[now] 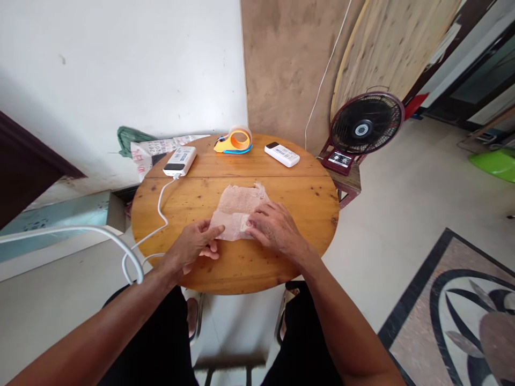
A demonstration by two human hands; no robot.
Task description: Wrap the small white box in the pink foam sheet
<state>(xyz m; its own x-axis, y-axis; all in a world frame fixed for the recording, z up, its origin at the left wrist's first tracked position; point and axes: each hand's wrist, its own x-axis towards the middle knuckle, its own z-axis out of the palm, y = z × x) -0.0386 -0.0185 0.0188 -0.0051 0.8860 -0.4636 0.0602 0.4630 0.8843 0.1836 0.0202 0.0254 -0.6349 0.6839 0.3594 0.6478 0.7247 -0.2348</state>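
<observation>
A pale pink, see-through wrapping sheet (237, 200) with a bumpy texture, like bubble wrap, lies on the round wooden table (193, 276). Its far edge is ragged, and its near part looks doubled over. My left hand (197, 241) pinches the near left corner, thumb on top and fingers below. Bent over the right side is my right hand (276, 225), its thumb and fingertips closed on the sheet beside a small whitish patch (244, 222). Whether that patch is a separate thing or part of the sheet, I cannot tell.
An orange tape dispenser (234, 141) and two white power banks (181, 162) (282, 154) stand along the table's far side. A white cable (160, 206) runs from the left one. At the right, a fan (362, 128) rests on a stool (350, 185).
</observation>
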